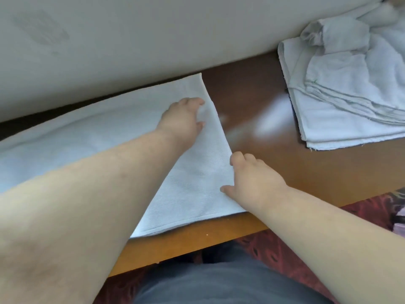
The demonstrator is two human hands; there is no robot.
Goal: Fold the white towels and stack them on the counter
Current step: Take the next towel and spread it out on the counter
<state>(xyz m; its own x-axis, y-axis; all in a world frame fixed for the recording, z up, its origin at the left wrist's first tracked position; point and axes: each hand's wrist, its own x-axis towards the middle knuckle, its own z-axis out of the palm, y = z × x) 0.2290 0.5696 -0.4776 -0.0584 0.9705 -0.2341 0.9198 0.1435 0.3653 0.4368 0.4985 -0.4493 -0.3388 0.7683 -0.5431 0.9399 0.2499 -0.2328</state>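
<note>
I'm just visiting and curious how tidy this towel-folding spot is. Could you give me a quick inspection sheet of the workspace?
Surface: glossy brown wooden counter, with glare patches.
Job's things: white towel spread flat on the left; stack of folded towels at right.
Clutter: crumpled towels heaped on the stack.
Grippers: left hand rests on the flat towel near its right edge; right hand at the same edge, fingers curled, grip unclear.
Cables: nothing seen.
Surroundings: pale wall behind; patterned red floor below.

No legible text anywhere.
</note>
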